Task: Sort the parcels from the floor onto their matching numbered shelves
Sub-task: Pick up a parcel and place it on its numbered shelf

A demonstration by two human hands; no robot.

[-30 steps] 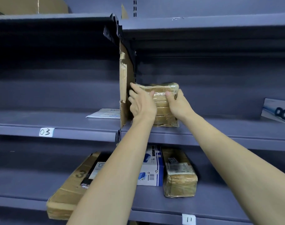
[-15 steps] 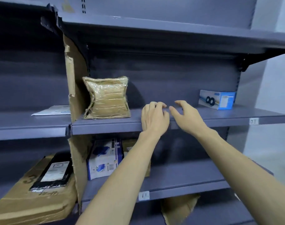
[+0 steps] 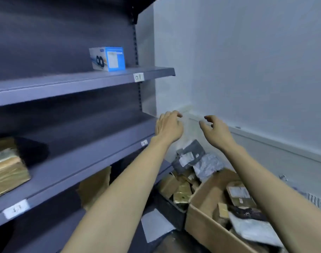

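Note:
My left hand point(image 3: 168, 126) and my right hand point(image 3: 215, 130) hang in the air past the right end of the dark shelving, both empty with fingers curled and apart. Below them a heap of parcels point(image 3: 194, 161) in grey bags and brown wrap lies on the floor. An open cardboard box point(image 3: 207, 229) at the lower right holds several more parcels. A blue and white box point(image 3: 108, 58) stands on the upper shelf point(image 3: 64, 84) labelled 01. A tape-wrapped brown parcel point(image 3: 7, 168) sits at the left on the middle shelf point(image 3: 79, 161).
A pale wall point(image 3: 247, 61) with a skirting ledge runs along the right. White number tags point(image 3: 139, 77) mark the shelf edges. A brown parcel point(image 3: 95, 185) stands under the middle shelf, and a white sheet point(image 3: 154, 225) lies on the floor.
Both hands let go of the tape-wrapped parcel on the shelf and drew back. My view swung right and down, so the floor parcels and cardboard box now show.

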